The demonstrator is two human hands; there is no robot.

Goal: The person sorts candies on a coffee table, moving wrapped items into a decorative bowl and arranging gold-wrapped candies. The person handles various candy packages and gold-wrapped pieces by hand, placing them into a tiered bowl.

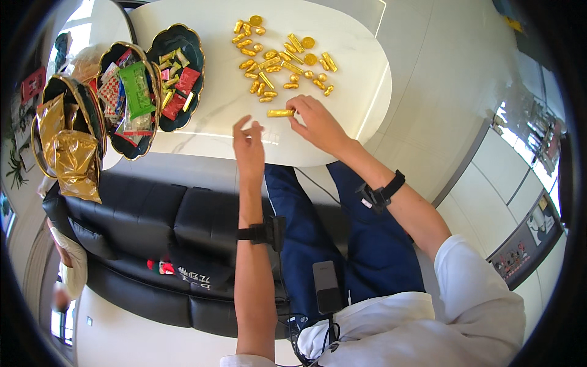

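My right hand (316,121) pinches one end of a gold foil-wrapped bar (280,113) between thumb and fingers, low over the white marble-patterned table (220,105). To the left of the bar, my left hand (249,144) has its fingers apart and curled, with nothing in them. Beyond both hands lie many gold-wrapped pieces: peanut-shaped ones (290,86), round balls (308,74), flat coins (310,59) and slim bars (291,68). They are spread loosely, some touching one another. Both wrists wear black straps with small devices.
Left on the table stand dark green, gold-rimmed scalloped dishes (202,59) with wrapped snacks, among them a green packet (136,89). A tiered dish beside them holds gold foil bags (75,158). A black leather sofa (137,215) is below the table; another person (71,266) is at far left.
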